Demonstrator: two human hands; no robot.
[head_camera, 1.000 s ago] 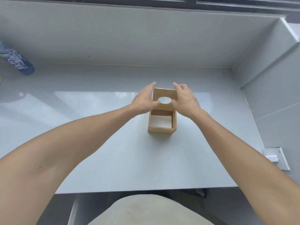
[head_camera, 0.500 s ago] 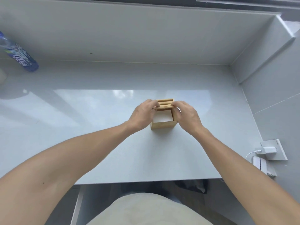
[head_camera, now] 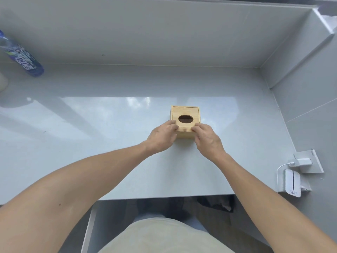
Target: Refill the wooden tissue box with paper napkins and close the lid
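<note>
The box (head_camera: pixel 185 121) sits mid-surface (head_camera: pixel 109 143), lid (head_camera: pixel 185 111) flat on top. My left hand (head_camera: pixel 162 136) and right hand (head_camera: pixel 207 138) pinch its near corners, fingers clamped there. I'd press evenly so the lid seats flush, without skewing.

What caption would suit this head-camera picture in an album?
Both hands, left hand and right hand, press the lid onto a wooden box on a grey counter.

The lid (head_camera: pixel 185 118) went from upright to flat on the wooden tissue box (head_camera: pixel 185 134); both hands (head_camera: pixel 162 136) (head_camera: pixel 207 138) dropped to its near edge.
</note>
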